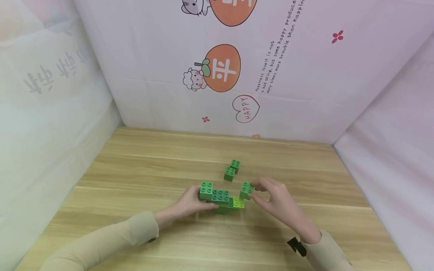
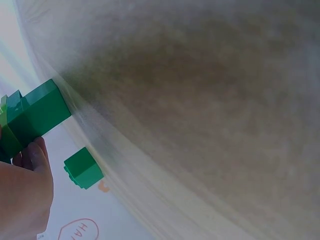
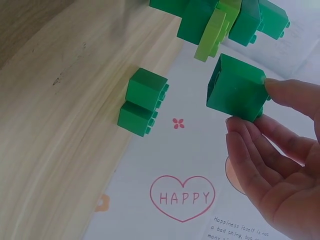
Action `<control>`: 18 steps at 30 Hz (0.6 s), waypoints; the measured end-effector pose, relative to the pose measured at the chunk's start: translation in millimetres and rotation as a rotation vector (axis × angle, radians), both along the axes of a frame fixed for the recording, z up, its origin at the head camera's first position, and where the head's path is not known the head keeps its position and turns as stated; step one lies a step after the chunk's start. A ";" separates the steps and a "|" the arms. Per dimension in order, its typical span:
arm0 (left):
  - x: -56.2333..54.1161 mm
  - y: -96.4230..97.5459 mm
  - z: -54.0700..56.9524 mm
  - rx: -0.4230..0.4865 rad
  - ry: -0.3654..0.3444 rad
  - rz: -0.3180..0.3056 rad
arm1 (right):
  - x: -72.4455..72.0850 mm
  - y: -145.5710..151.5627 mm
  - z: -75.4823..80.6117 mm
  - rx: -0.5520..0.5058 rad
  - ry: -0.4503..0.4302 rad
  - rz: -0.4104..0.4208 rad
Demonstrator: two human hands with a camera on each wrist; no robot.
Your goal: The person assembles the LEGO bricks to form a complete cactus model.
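A structure of joined green toy building bricks (image 1: 220, 196) stands at the front middle of the table in the head view. My left hand (image 1: 190, 202) grips its left end, thumb along the near side; in the left wrist view the fingers pass under the dark green bricks (image 2: 42, 110). Between thumb and fingertips, my right hand (image 1: 279, 203) pinches a square green brick (image 3: 239, 90), studs up in the head view. This brick is held beside the structure's right end, near a lime brick (image 1: 239, 202). The right wrist view shows a small gap between them.
Behind the structure, two loose green bricks (image 1: 229, 174) lie close together on the wooden table (image 1: 152, 158). A printed white cloth (image 1: 162, 75) hangs at the back, with pale cloth walls on both sides.
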State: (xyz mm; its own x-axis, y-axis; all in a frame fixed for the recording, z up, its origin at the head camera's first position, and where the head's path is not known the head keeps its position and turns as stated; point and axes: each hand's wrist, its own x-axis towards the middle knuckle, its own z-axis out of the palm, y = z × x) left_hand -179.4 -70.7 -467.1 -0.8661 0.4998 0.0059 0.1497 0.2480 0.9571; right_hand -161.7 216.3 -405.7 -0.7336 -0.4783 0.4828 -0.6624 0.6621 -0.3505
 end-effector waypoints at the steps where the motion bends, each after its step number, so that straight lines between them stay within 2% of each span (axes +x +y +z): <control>1: 0.0 0.1 0.3 -0.001 0.000 -0.001 | 0.5 0.1 0.3 0.002 -0.003 -0.001; 10: -1.3 -0.2 -1.1 -0.002 0.003 -0.003 | 5.6 0.9 0.7 0.027 -0.052 -0.013; 18: -1.1 -0.4 -0.9 0.007 0.004 -0.009 | 6.0 0.9 -2.0 0.006 -0.044 0.007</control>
State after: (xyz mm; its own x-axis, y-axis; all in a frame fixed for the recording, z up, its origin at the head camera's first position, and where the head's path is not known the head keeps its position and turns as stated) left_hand -180.5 -71.1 -468.0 -0.8617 0.5072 0.0131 0.1557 0.2398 0.9582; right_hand -155.7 217.2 -407.7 -0.7503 -0.4867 0.4473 -0.6514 0.6595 -0.3751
